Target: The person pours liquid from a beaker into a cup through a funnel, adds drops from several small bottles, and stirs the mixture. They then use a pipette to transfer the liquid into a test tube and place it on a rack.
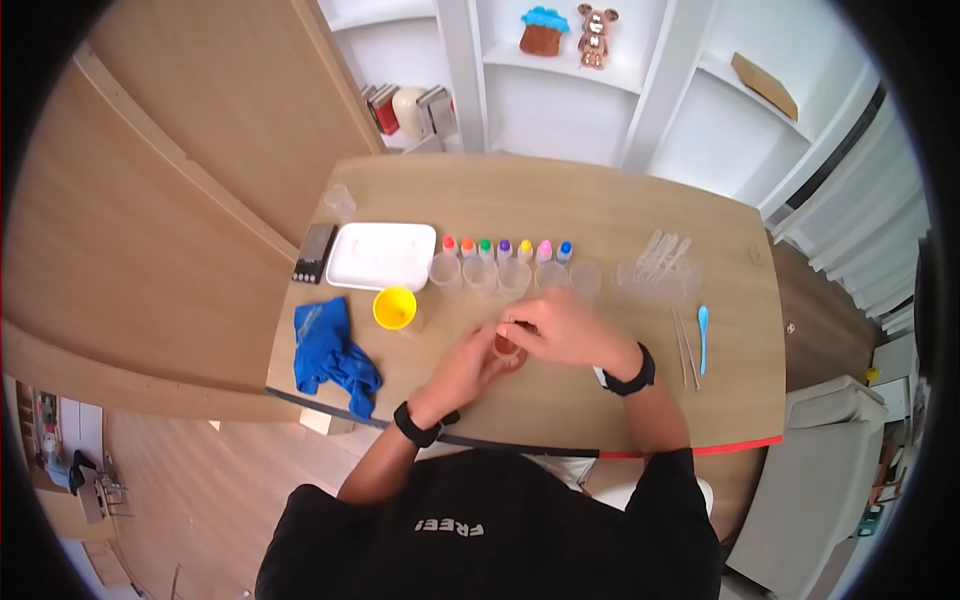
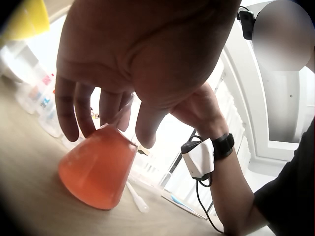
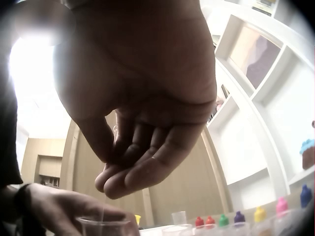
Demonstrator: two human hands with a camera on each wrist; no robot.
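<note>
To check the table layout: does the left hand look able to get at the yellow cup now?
Probably yes: the left hand holds the orange flask and would have to let go, but the yellow cup stands near, with only bare tabletop visible between.

The place looks like a home's living room: white shelves (image 1: 560,66) hold books (image 1: 382,108), a shiny bear (image 1: 593,38) and a cupcake ornament (image 1: 542,36), a pale curtain (image 1: 865,185) hangs at one side, and the floor (image 1: 190,470) looks like wood. Only the bench (image 1: 560,195) leans toward a lab (a small chemistry corner, more or less), with its orange flask (image 2: 98,169), clear cups (image 1: 514,276), droppers (image 1: 662,255) and row of colour-capped bottles (image 1: 505,247).
</note>
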